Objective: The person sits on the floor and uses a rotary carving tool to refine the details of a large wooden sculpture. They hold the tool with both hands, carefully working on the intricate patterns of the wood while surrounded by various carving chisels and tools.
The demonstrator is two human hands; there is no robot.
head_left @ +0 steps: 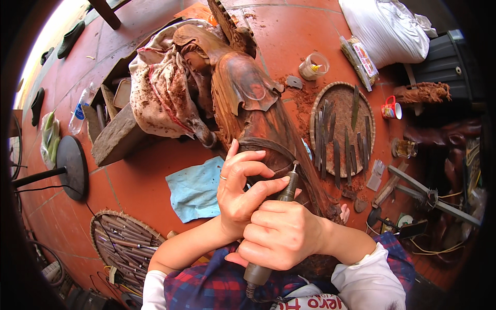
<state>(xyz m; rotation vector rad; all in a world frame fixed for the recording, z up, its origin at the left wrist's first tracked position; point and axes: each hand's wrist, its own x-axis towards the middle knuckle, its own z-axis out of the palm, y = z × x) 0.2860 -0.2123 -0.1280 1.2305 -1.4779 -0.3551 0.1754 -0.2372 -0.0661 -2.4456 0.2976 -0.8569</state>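
Observation:
A carved wooden figure (248,82), reddish brown with a draped hood and cloak, lies tilted in front of me. My right hand (284,235) is closed around a dark rotary carving handpiece (257,274), its cord running down toward my lap. The small bit (295,163) at its tip is at the lower folds of the figure; whether it touches the wood I cannot tell. Fingers spread and bent, my left hand (240,194) rests by the carving, its thumb against the front of the handpiece. A stained cloth (160,93) is bundled beside the figure's head.
Right of the figure, a round woven tray (316,103) holds several flat files. A basket (98,217) of tool handles sits lower left, near a light blue cloth (195,189). A wooden block (121,134), water bottle (81,108), jar (313,66) and red mug (391,108) stand around.

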